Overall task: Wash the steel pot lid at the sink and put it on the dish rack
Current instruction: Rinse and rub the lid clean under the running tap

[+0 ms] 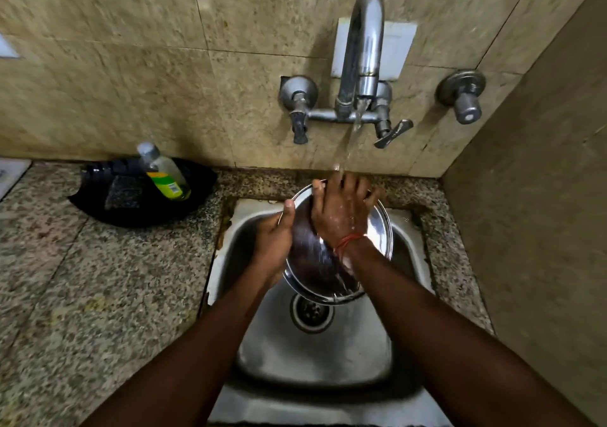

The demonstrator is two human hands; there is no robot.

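The round steel pot lid (pixel 315 262) is tilted over the steel sink (pixel 315 357), above the drain. My left hand (pixel 274 239) grips the lid's left rim, thumb on top. My right hand (pixel 340 211) lies flat on the lid's upper face with its fingers spread, wet, with a red thread at the wrist. Water runs from the wall tap (pixel 363 55) onto my right hand and the lid. No dish rack is in view.
A black tray (pixel 98 209) on the granite counter (pixel 82 295) at the left holds a dish soap bottle (pixel 166 173) and a dark scrub pad (pixel 123 191). Two tap handles and a separate valve (pixel 463 96) stick out of the tiled wall. A wall stands close on the right.
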